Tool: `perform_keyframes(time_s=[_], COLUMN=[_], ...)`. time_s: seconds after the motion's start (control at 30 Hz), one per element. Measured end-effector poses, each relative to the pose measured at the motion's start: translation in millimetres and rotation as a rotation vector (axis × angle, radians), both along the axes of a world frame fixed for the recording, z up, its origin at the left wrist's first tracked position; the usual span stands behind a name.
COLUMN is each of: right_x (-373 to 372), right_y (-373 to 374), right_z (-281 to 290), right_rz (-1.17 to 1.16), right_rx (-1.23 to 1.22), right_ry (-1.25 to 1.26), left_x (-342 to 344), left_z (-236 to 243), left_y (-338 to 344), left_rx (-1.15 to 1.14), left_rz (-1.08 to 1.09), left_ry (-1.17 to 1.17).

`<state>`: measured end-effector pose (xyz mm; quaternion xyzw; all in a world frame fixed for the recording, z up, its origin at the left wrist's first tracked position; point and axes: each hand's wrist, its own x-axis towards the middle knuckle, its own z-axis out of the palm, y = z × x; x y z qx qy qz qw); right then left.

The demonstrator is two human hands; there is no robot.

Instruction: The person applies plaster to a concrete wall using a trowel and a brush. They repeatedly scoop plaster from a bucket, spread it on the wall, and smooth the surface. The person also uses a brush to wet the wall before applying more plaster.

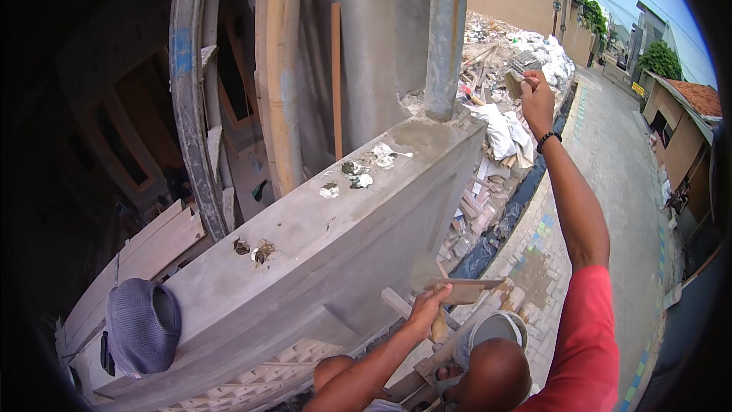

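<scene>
My left hand (pixel 428 311) is closed around a flat-bladed trowel (pixel 469 291), held low beside the grey plastered wall (pixel 358 259). My right hand (pixel 538 99) is raised to the far right, over the rubble side, with its fingers pinched on a small flat tan piece (pixel 513 85); its exact kind is unclear. A dark bracelet circles that wrist. Below the trowel stands a bucket (pixel 512 323), partly hidden by my knee (pixel 496 372). White and dark smears (pixel 358 174) mark the wall's top.
A grey knit cap (pixel 143 326) sits on the wall's near left end, beside a small black object (pixel 107 355). A metal post (pixel 446 38) and bamboo poles (pixel 282 69) rise at the wall. Rubble and white sacks (pixel 503 131) lie beyond; a paved lane (pixel 610 175) runs along the right.
</scene>
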<state>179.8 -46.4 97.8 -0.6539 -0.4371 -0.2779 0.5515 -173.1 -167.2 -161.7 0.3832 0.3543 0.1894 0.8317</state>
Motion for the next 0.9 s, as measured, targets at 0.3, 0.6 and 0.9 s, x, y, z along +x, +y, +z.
perform_keyframes(time_s=[0.3, 0.6, 0.9], right_x=[26, -87, -54], right_y=[-4, -36, -3], right_z=[-8, 37, 35], right_rz=[-0.089, 0.748, 0.728], right_rx=[-0.252, 0.009, -0.443], right_ry=[-0.237, 0.512, 0.464], left_x=[-3, -12, -3], left_z=[22, 10, -7], left_y=[-2, 10, 11], left_rx=[-0.05, 0.063, 0.082], left_rz=[0.008, 0.006, -0.011], left_ry=[0.002, 0.002, 0.007])
